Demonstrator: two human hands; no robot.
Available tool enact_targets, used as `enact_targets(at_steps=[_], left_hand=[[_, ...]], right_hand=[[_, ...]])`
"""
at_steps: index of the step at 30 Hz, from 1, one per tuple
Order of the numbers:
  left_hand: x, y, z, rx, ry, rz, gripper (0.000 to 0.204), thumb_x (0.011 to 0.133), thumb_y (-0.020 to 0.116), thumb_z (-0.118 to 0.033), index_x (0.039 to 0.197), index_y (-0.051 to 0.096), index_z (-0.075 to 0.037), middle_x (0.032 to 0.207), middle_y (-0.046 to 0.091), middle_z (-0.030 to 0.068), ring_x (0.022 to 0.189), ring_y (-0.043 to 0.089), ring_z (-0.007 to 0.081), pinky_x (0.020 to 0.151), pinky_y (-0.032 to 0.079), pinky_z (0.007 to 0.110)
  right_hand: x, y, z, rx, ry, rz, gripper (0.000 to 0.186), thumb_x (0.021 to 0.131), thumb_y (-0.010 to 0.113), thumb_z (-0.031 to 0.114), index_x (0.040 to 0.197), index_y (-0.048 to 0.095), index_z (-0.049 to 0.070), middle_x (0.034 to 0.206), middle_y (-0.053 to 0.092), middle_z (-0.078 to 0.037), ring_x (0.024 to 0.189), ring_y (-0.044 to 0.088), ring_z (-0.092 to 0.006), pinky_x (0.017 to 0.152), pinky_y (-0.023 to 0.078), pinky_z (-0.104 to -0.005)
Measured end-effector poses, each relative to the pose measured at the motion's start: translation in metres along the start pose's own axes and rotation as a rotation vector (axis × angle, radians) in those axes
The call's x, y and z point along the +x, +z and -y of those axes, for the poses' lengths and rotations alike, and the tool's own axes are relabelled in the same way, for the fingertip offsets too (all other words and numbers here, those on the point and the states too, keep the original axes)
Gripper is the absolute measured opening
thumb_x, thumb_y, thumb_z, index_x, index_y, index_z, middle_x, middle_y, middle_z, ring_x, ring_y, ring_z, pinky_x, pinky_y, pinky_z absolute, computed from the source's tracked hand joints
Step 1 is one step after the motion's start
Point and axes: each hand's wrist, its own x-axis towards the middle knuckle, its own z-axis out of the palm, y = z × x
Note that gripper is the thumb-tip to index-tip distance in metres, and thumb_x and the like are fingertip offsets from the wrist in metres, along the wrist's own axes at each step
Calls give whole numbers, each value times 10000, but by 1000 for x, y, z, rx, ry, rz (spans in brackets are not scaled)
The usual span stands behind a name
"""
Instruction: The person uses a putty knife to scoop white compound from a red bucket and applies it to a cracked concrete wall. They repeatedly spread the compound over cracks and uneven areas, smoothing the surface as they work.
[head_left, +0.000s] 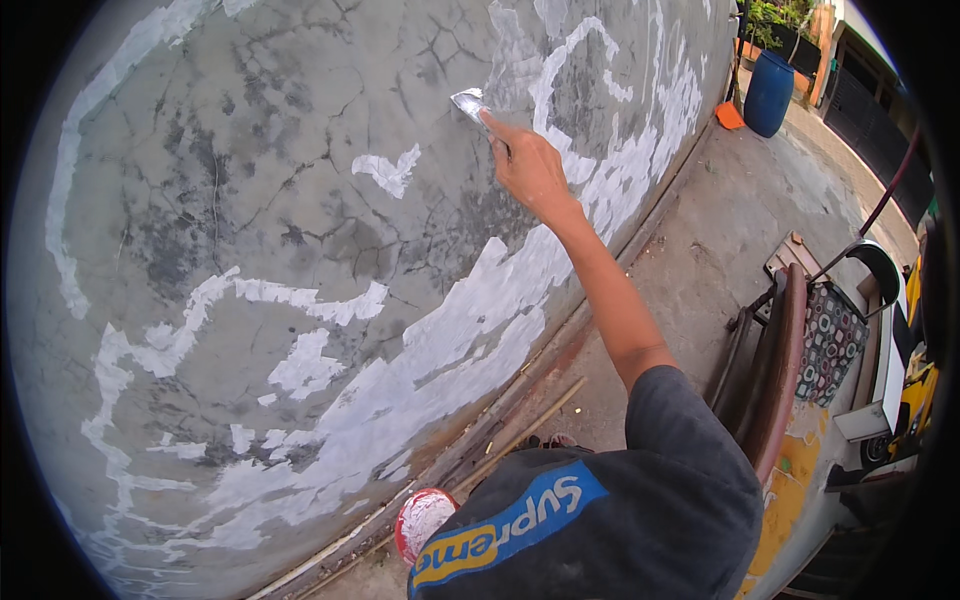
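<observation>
My right hand (532,168) is stretched out to the wall, its fingers closed around a putty knife (468,103). White paste coats the blade, which is at the wall; whether it presses on it I cannot tell. The grey cement wall (300,110) is cracked and stained, with white filler (440,350) smeared in patches and winding bands. Close to my body at the bottom is a red-rimmed tub (425,520) of white paste. My left hand is not visible, so what supports the tub is hidden.
Wooden strips (530,425) lie along the wall's foot. To the right stand a brown curved bench or rail (785,370) and a patterned cushion (832,340). A blue barrel (768,95), an orange dustpan-like piece (729,116) and plants (775,20) are farther off.
</observation>
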Motion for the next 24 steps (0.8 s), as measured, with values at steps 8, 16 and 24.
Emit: enact_targets(at_steps=[8,16,24], left_hand=[[1,6,3,-11,-9,-10,493,801,434,-12,1281,384,88,1263,457,276,1139,483,450,896,483,611],[4,9,-11,17,-15,-10,488,802,436,-14,1275,385,92,1257,461,276,1129,489,447,893,488,602],[2,6,-3,16,-15,-14,483,803,439,-17,1270,387,95,1251,464,276,1120,495,443,889,494,593]], right_hand=[[-21,16,-18,47,-64,-53,448,898,564,59,1326,562,190,688,540,-119,657,517,-285,639,451,-398],[-31,86,-34,291,-68,-171,489,902,560,26,1375,507,141,712,516,-124,680,481,-273,686,452,-376],[-3,-21,-9,132,26,57,395,912,539,53,1300,576,115,652,542,-191,574,501,-312,620,447,-394]])
